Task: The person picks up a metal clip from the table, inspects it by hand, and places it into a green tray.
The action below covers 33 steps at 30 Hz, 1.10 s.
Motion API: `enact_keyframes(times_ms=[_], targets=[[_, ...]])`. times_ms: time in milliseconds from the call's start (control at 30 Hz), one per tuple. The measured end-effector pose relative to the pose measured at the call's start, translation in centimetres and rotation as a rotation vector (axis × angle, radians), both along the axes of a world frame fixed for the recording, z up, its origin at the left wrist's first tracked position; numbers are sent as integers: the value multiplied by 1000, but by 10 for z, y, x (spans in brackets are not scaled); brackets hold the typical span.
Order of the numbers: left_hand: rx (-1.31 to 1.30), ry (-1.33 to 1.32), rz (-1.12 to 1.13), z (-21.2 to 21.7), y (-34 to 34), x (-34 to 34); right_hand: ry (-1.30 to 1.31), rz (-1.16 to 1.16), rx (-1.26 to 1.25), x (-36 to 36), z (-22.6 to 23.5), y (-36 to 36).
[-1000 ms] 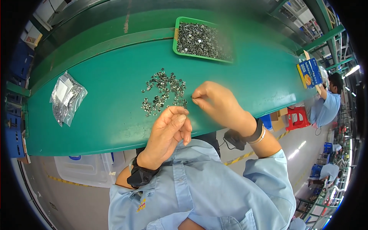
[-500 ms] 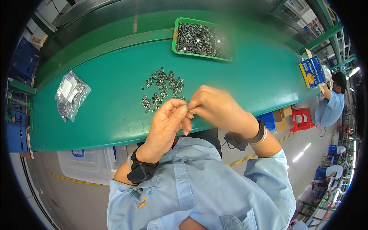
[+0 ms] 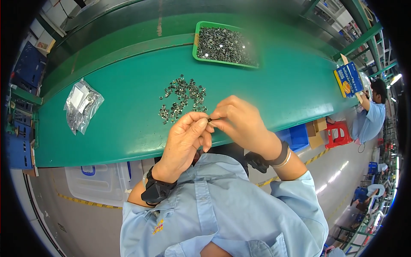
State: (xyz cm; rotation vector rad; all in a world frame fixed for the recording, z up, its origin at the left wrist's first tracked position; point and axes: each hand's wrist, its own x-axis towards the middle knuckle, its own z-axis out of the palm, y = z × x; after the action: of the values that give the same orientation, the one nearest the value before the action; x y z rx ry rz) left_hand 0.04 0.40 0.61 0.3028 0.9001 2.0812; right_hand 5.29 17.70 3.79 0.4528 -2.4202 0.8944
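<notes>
Fingertips of left hand (image 3: 185,138) and right hand (image 3: 240,122) pinch small metal part (image 3: 209,121), orientation unclear

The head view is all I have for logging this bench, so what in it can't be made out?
- Small part pinched between left hand and right hand: fingertips cover it, shape unclear.
- Loose metal pieces: too small to tell their form.
- Clear bag: glare hides contents.
- Green tray: contents too small to tell.

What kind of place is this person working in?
Probably a factory assembly line: a long green workbench, a loose pile of small metal parts, a green tray full of them, and another worker nearby.
</notes>
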Motion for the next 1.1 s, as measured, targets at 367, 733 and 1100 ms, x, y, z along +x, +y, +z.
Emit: enact_keyframes(times_ms=[367, 733, 1100], targets=[[-26, -13, 0, -6, -3, 3, 56, -41, 50, 2, -5, -8], [-76, 81, -5, -4, -4, 2, 17, -13, -81, 1, -10, -7], [-66, 85, 2, -3, -3, 2, 14, -75, -159, 6, -17, -16]])
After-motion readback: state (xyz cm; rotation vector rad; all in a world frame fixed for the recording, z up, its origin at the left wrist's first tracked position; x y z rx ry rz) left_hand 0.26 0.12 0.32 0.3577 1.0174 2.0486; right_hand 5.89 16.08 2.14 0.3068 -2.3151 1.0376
